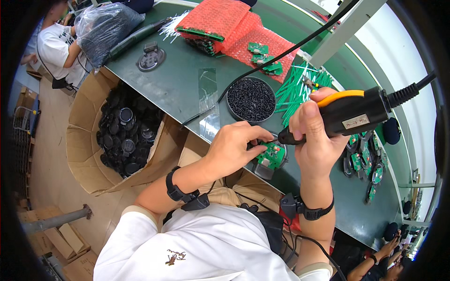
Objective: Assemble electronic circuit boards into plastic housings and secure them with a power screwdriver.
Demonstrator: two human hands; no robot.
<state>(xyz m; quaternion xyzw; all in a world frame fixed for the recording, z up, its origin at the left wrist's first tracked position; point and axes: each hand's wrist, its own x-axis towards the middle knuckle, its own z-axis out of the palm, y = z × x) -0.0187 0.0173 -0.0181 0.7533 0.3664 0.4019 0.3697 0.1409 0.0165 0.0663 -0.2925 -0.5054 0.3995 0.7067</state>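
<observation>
My right hand (315, 133) is wrapped around a black electric screwdriver (349, 114) with an orange lever, held sideways with its tip pointing left. A green circuit board (272, 155) sits in a dark round housing (265, 172) at the table's near edge, just below the screwdriver's tip. My left hand (236, 144) is at the left side of the board, thumb and fingers pinched together close to the tip. Whatever lies between those fingers is too small to make out. Beyond my hands stands a round dish (251, 99) filled with small black screws.
A carton (86, 152) of black round housings stands left of the table. Red bubble wrap (220, 23) and loose boards (267, 61) lie at the back. Green and white cable ties (300, 89) spread beside the dish. Boards in housings (365, 159) are piled right. A black cable (290, 49) crosses above.
</observation>
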